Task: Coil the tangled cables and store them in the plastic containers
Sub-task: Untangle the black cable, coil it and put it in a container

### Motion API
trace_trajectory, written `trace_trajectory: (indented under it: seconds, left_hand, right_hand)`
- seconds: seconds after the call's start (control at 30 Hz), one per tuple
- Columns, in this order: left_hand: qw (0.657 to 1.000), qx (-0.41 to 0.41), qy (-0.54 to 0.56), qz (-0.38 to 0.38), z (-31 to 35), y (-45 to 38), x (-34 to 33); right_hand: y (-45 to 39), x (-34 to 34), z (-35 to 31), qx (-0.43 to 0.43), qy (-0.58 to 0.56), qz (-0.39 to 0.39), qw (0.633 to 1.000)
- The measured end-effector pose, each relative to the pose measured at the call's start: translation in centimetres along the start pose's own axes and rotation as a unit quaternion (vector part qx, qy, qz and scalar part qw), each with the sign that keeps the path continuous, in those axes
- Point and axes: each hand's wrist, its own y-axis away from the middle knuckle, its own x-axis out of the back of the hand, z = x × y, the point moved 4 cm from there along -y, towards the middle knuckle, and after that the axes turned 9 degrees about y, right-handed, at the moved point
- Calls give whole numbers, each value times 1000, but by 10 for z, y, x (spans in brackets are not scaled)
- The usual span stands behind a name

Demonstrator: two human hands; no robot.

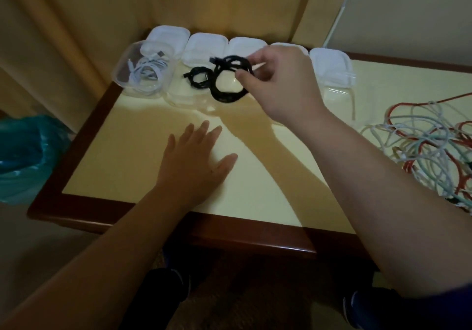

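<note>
A: Right, where is the right hand [278, 82]?

B: Above the row of plastic containers [204, 48] at the far edge of the table [127, 151], with its fingers curled and pinching a coiled black cable [227, 79]. The coil hangs from the fingertips over the third container counted from the row's left end.

A: And the left hand [196, 161]?

B: Flat on the table on the near side of that row, palm down, fingers straight and spread, holding nothing.

A: What else sits in the row?

B: The leftmost container holds a coiled white cable [146, 70]. The one next to it holds a smaller black coil [198, 77], just left of the coil in the hand. Their lids stand open toward the wall. A further open container [332, 74] is at the row's right end, and I cannot tell if anything is inside it.

A: The tangled ones?

B: A loose heap of red, white and pale green cables [429, 146] lies on the table to the right of the row, well apart from both hands.

A: Anything beside the table?

B: A blue plastic bag [23, 156], off to the left of the row, below the table's edge.
</note>
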Motion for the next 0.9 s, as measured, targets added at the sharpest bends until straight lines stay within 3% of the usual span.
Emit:
trace_trajectory:
  seconds: [0.3, 0.7, 0.8, 0.9]
  left_hand:
    - [1000, -4, -10, -8, -5, 3, -9]
    - [999, -16, 28, 21, -4, 3, -9]
    - [999, -19, 25, 26, -1, 3, -8]
    - [999, -13, 37, 32, 2, 0, -5]
  right_hand:
    - [-94, -79, -34, 6, 173, -115, 978]
    - [-108, -114, -46, 87, 357, -212, 906]
    - [-96, -91, -54, 79, 311, -204, 925]
    - [-64, -48, -60, 67, 170, -163, 970]
